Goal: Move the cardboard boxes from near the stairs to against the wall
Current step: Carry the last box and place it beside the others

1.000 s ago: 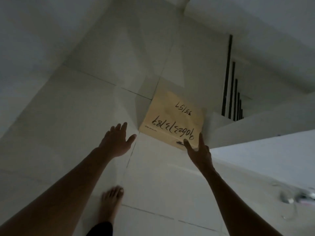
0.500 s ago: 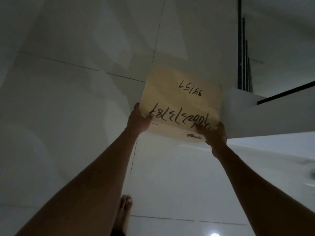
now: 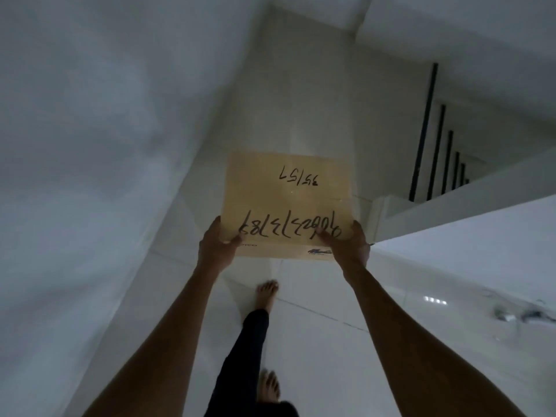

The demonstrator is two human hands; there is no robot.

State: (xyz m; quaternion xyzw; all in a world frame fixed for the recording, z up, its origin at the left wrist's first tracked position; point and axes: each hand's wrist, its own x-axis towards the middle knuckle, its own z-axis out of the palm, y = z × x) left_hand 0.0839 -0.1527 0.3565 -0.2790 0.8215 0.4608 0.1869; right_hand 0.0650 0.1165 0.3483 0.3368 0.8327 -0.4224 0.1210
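Note:
A tan cardboard box with black handwritten numbers on its top is held up off the white tiled floor, in the middle of the view. My left hand grips its near left corner, thumb on top. My right hand grips its near right corner, thumb over the writing. Both arms stretch forward. The box's underside and far side are hidden.
A white wall runs close along the left. White stairs with a black railing rise at the right. My bare feet stand on the floor below the box. A small dark clutter lies at the far right.
Both hands reached the box on the floor, closed on its near corners, and have lifted it. The view has turned so the left wall is now close.

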